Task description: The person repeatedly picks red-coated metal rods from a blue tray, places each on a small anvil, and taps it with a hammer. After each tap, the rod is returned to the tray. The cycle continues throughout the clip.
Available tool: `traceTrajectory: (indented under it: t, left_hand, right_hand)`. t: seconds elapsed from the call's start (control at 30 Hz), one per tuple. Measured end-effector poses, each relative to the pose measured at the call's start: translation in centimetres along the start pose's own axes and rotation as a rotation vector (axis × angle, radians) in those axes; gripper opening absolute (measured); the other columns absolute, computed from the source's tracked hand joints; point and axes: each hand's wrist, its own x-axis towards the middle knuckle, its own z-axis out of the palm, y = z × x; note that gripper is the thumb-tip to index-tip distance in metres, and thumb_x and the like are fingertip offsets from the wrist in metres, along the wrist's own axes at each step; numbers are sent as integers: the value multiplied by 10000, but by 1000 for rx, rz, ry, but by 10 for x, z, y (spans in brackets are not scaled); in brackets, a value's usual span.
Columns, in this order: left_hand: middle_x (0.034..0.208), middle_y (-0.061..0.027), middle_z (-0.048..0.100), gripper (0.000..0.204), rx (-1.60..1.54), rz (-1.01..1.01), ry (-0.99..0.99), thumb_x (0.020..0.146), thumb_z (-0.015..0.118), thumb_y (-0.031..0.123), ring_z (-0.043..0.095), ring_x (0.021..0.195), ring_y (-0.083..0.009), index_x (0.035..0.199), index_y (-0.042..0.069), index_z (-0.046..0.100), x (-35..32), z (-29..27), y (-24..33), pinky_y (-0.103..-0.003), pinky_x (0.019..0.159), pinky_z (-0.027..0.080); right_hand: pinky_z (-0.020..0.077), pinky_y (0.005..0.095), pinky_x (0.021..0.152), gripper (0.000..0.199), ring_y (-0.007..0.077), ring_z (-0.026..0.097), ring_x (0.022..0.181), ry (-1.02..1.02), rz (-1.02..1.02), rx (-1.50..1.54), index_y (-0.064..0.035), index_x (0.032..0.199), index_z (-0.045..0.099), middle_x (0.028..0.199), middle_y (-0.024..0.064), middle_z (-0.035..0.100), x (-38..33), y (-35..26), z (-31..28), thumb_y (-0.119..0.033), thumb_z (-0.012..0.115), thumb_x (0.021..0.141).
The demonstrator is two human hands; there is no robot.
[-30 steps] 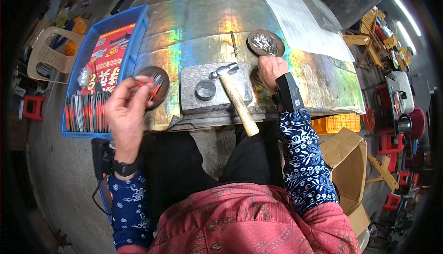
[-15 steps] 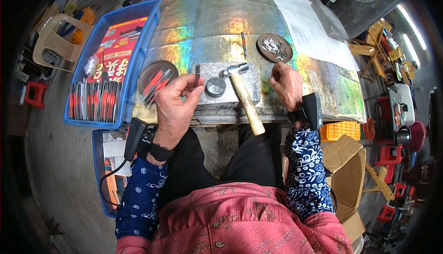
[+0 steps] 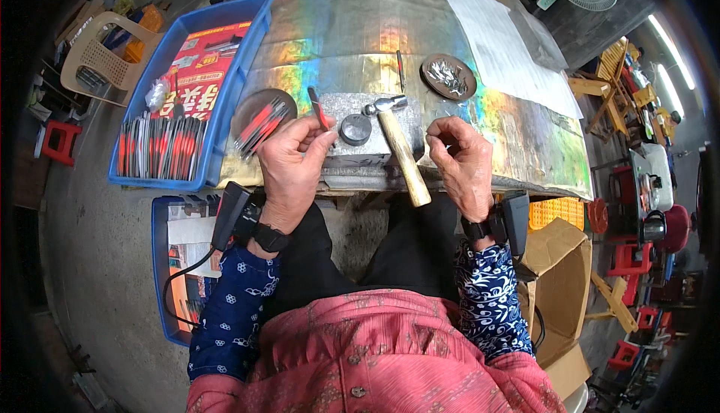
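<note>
Fingers of the left hand pinch a slim red-and-black strip that slants up toward the centre of the frame. Right of centre, the right hand curls its fingers together around something too small to make out. Between the two hands lies a wooden-handled hammer with a steel head, its head resting on a grey metal block that also carries a round dark metal die. Just left of the left hand sits a round brown dish of red-and-black strips; above the right hand, a second round dish of small silvery parts. All rest on the iridescent foil-covered table. At the left of the frame, a blue plastic tray holds rows of more strips, and a white paper sheet lies at the upper right.
</note>
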Motion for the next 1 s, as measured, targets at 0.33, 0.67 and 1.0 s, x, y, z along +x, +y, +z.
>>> traceTrajectory:
  t: [0.33, 0.67, 1.0]
  left_hand:
    - [898, -124, 675, 208, -773, -473, -184, 940, 613, 78, 693, 767, -182, 1115, -28, 578, -17, -3, 21, -277, 662, 601]
    - [953, -147, 672, 191, -935, -526, -181, 958, 580, 75, 704, 804, -218, 1124, -17, 559, -27, -3, 24, -327, 669, 616]
    - [953, -152, 676, 201, -918, -498, -139, 955, 576, 51, 704, 800, -207, 1135, -37, 560, -29, 0, 25, -316, 673, 620]
  right_hand:
    - [451, 204, 654, 102, 63, 552, 732, -146, -43, 280, 31, 949, 658, 860, 25, 605, -34, -48, 27, 33, 598, 866]
    - [463, 216, 607, 157, 53, 540, 676, -68, -21, 426, -13, 959, 565, 767, 6, 564, -42, -54, 41, 77, 585, 832]
    - [456, 216, 598, 157, 55, 530, 660, -61, -32, 379, -16, 932, 552, 747, 13, 552, -42, -55, 42, 91, 595, 825]
